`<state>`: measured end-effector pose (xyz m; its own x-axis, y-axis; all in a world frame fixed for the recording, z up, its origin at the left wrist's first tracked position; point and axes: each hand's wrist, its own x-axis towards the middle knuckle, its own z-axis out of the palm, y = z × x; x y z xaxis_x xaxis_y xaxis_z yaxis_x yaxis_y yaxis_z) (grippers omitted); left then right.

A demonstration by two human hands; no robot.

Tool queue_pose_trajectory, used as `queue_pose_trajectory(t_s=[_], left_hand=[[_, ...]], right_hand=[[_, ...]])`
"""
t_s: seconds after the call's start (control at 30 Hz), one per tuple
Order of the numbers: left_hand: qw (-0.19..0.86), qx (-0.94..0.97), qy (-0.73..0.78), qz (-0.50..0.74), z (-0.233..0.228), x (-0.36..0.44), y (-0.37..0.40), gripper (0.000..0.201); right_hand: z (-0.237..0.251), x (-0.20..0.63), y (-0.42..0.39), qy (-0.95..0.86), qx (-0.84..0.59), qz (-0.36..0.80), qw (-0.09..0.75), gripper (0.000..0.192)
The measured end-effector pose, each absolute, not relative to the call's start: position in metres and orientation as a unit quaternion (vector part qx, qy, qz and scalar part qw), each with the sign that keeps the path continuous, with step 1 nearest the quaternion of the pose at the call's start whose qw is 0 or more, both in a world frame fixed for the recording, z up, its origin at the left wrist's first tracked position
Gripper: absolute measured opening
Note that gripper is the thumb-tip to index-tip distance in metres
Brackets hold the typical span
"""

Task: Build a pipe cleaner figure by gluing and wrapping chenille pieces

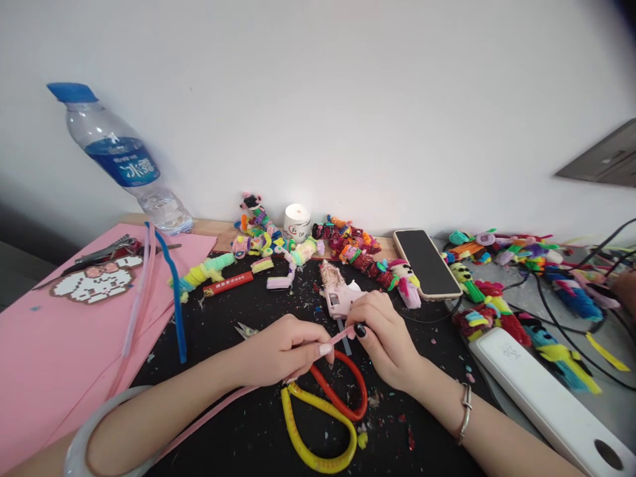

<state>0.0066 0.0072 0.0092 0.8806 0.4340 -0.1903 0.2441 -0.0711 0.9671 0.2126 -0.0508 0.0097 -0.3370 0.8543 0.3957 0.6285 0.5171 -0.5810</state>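
Spanning both hands, the pink strip [340, 337] slants from near left to far right; the left hand [293, 350] pinches it along its length, the right hand [385, 338] near its tip, beyond the scissors' handles [363, 391].

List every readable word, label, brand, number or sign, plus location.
Nothing reads reliably.
Water bottle: large white characters, distorted.
Red strip: pale characters, too small.
White jar: dark and red marks, blurred.
Long white object: faint grey marks, unclear.
Yellow scissor handle: faint markings, illegible.
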Motion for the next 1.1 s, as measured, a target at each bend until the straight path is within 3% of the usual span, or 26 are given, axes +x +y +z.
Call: queue_pose_trajectory(t_s=[0.37, 1.1], left_hand=[[0.607, 0.761, 0.220, 0.069, 0.0079, 0.0065, 0.0064, 0.034], [0.602, 0.765, 0.216, 0.074, 0.0082, 0.0072, 0.0062, 0.028]], right_hand=[[0.0061, 0.2080, -0.0531, -0.799, -0.453, 0.190, 0.347, 0.015], [0.0045, 0.2023, -0.0569, -0.800, -0.476, 0.111, 0.348, 0.012]])
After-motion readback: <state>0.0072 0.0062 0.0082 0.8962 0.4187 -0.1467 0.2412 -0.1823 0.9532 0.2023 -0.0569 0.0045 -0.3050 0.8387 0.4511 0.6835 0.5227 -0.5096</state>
